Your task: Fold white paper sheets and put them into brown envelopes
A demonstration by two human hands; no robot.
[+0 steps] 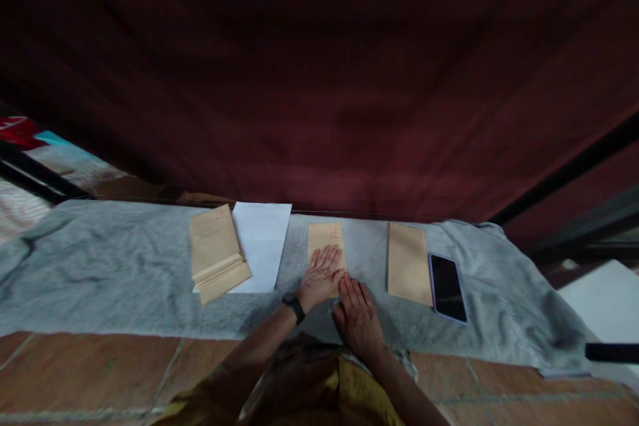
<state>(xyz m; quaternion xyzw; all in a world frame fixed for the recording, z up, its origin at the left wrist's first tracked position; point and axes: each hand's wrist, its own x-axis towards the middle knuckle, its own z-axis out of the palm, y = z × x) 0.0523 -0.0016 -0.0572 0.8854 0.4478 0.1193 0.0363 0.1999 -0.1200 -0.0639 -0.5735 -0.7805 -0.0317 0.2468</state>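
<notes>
My left hand [322,276], with a dark band on the wrist, lies flat with fingers stretched out on a small brown paper piece [324,234], possibly an envelope. Its lower part is hidden under the hand. Close by, my right hand [360,316] rests palm down, fingers extended, at the lower right edge of that paper. Its fingertips come near the left hand's fingers. Neither hand grips anything.
Grey cloth [134,266] covers the long surface. On the left, folded brown papers [214,239] overlap white sheets [262,246]. To the right lie a brown paper stack [408,263] and a phone [448,287]. A dark red curtain [319,113] hangs behind.
</notes>
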